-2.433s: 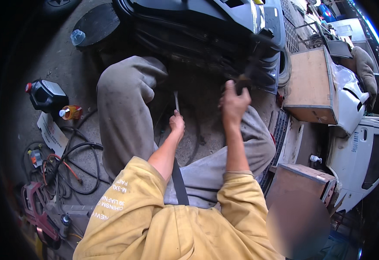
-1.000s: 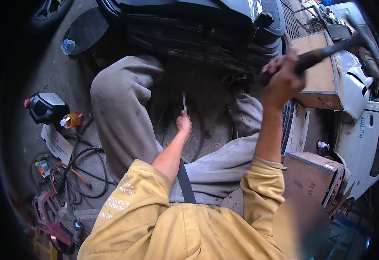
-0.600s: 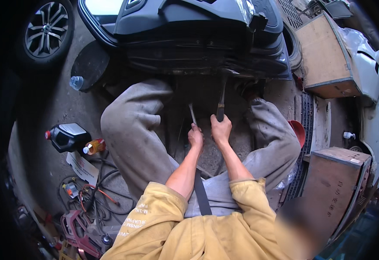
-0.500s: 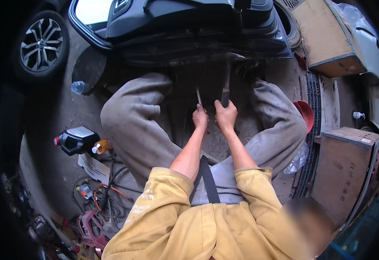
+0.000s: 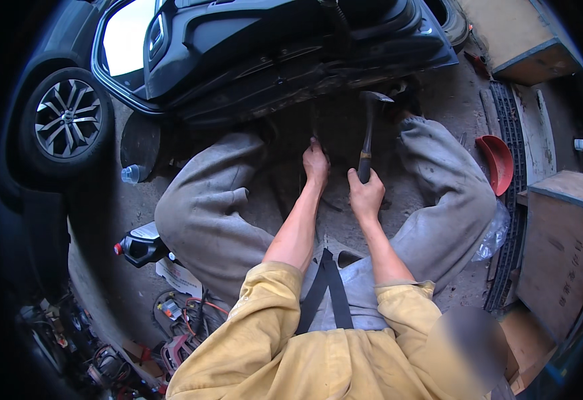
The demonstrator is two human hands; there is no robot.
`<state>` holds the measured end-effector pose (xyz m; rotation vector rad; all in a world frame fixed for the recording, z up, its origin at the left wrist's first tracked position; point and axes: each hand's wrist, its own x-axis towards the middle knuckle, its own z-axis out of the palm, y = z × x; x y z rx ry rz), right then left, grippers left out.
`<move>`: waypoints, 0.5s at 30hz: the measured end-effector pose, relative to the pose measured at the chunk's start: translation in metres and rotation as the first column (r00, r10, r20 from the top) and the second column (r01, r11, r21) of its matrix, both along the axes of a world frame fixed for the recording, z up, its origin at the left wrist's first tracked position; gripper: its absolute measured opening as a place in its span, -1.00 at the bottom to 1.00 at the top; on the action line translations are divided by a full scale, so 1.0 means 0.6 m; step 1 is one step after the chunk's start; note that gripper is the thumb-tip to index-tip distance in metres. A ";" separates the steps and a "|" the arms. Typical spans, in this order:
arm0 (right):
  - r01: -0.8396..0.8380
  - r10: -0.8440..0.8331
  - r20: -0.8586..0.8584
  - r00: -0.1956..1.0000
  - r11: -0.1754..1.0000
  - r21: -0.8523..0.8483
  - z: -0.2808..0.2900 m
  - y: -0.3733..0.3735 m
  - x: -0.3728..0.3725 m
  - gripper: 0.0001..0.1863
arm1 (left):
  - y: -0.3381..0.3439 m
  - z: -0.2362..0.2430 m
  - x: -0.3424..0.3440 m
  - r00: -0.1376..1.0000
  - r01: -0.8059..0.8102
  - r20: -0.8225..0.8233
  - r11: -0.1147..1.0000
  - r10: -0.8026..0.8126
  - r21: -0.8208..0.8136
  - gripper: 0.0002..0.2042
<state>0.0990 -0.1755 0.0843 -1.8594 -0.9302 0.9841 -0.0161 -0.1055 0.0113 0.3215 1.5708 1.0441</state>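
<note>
My right hand (image 5: 365, 190) is closed round the dark grip of a hammer (image 5: 368, 133), its metal head near the lower edge of a dark car door (image 5: 238, 53). My left hand (image 5: 317, 165) is closed round a thin metal tool (image 5: 315, 123), whose far end lies in shadow below the door's lower edge; whether it touches the door I cannot tell. My bent legs in grey trousers (image 5: 198, 220) frame both hands on the stained concrete floor.
A car wheel (image 5: 68, 120) is at upper left, beside a clear cup (image 5: 131, 173). Black jug (image 5: 143, 247), cables (image 5: 191, 310) and cluttered tools lie lower left. On the right are a red scoop (image 5: 498, 163), a black slotted strip (image 5: 510, 120) and wooden crates (image 5: 558, 240).
My right hand swung the hammer from raised at far right down beside my left hand. Both hands have since moved slightly up the picture and right; the view has shifted, bringing the wheel further in.
</note>
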 end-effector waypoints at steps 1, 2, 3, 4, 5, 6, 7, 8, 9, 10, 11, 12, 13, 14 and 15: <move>-0.017 0.017 0.025 1.000 1.000 -0.008 -0.003 0.004 0.002 -0.68 | -0.003 -0.002 0.003 1.000 0.004 -0.012 1.000 -0.004 0.000 -0.49; -0.037 0.037 0.053 0.998 0.999 -0.001 -0.009 0.009 0.002 -0.68 | -0.006 -0.005 0.004 1.000 0.008 -0.024 1.000 -0.008 0.000 -0.49; -0.059 0.058 0.082 0.995 0.998 0.008 -0.013 0.013 -0.001 -0.67 | -0.006 -0.008 0.006 1.000 0.008 -0.022 1.000 -0.008 0.026 -0.49; -0.080 0.078 0.111 0.991 0.997 0.016 -0.017 0.017 -0.004 -0.67 | -0.006 -0.013 0.010 1.000 0.009 -0.019 0.999 -0.008 0.053 -0.49; -0.085 0.084 0.109 0.990 0.996 0.007 -0.026 0.019 -0.009 -0.67 | -0.006 -0.017 0.011 1.000 0.009 -0.016 0.997 -0.008 0.079 -0.49; -0.097 0.097 0.108 0.989 0.995 0.001 -0.036 0.021 -0.014 -0.67 | -0.001 -0.026 0.008 1.000 0.009 -0.028 0.995 -0.006 0.099 -0.49; -0.109 0.109 0.107 0.988 0.994 -0.006 -0.044 0.022 -0.019 -0.67 | 0.005 -0.036 0.004 0.999 0.009 -0.040 0.993 -0.004 0.119 -0.49; -0.118 0.118 0.101 0.988 0.993 -0.007 -0.052 0.022 -0.025 -0.67 | 0.010 -0.045 0.001 0.999 0.010 -0.051 0.990 -0.003 0.140 -0.49; -0.124 0.124 0.099 0.987 0.992 -0.004 -0.057 0.028 -0.028 -0.67 | 0.021 -0.047 -0.006 1.000 0.008 -0.019 0.991 -0.005 0.132 -0.49; -0.130 0.129 0.097 0.987 0.992 0.000 -0.062 0.032 -0.030 -0.66 | 0.031 -0.049 -0.008 0.999 -0.005 -0.033 0.992 0.010 0.129 -0.48; -0.135 0.135 0.108 0.985 0.991 -0.008 -0.067 0.036 -0.029 -0.66 | 0.041 -0.050 -0.008 0.999 -0.018 -0.046 0.992 0.024 0.127 -0.47; -0.146 0.147 0.114 0.983 0.989 -0.015 -0.067 0.039 -0.032 -0.66 | 0.047 -0.057 -0.015 0.997 -0.036 -0.062 0.992 0.044 0.125 -0.46; -0.156 0.157 0.121 0.980 0.988 -0.021 -0.068 0.042 -0.035 -0.66 | 0.049 -0.069 -0.023 0.997 -0.006 -0.070 0.992 0.015 0.126 -0.45; -0.159 0.162 0.115 0.980 0.987 -0.037 -0.068 0.045 -0.040 -0.66 | 0.047 -0.086 -0.032 0.997 0.024 -0.077 0.992 -0.015 0.126 -0.43; -0.164 0.169 0.108 0.980 0.985 -0.054 -0.066 0.046 -0.049 -0.65 | 0.044 -0.106 -0.045 0.996 0.051 -0.085 0.991 -0.041 0.125 -0.41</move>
